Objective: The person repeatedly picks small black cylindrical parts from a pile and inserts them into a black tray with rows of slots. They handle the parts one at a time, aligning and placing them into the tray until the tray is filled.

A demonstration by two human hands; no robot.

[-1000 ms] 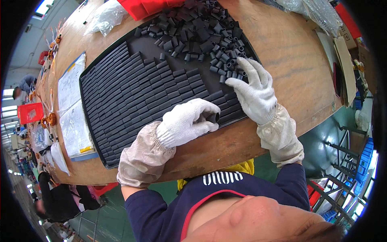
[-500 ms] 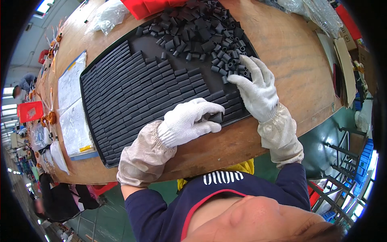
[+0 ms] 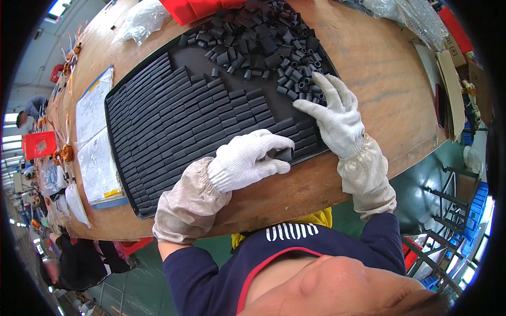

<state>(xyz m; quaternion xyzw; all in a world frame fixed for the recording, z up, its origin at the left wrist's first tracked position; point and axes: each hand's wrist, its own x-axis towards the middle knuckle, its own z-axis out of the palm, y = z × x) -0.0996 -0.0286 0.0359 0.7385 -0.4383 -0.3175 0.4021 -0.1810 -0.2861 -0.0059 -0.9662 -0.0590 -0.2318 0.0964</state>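
My left hand [image 3: 245, 159], in a white knit glove, is closed on a short black tube [image 3: 285, 155] at the near edge of a dark tray [image 3: 185, 60]. Black tubes in close rows [image 3: 179, 126] fill the tray's left and near side. A loose heap of black tube pieces [image 3: 261, 42] covers its far right part. My right hand [image 3: 340, 118], gloved too, is over the tray's right edge. Its thumb and fingers are spread around the near end of the heap, with no piece visibly gripped; the fingertips partly hide the pieces there.
The tray lies on a wooden table [image 3: 387, 68]. Left of it are papers in a clear cover [image 3: 95, 137]. A red bin [image 3: 184, 11] and a plastic bag [image 3: 141, 23] are beyond it. Cardboard [image 3: 450, 95] stands at the right. Another person [image 3: 79, 263] is at the lower left.
My right hand has shifted slightly left, its thumb now over the spot where a single loose tube lay. The left hand has barely moved. The other person at lower left has shifted.
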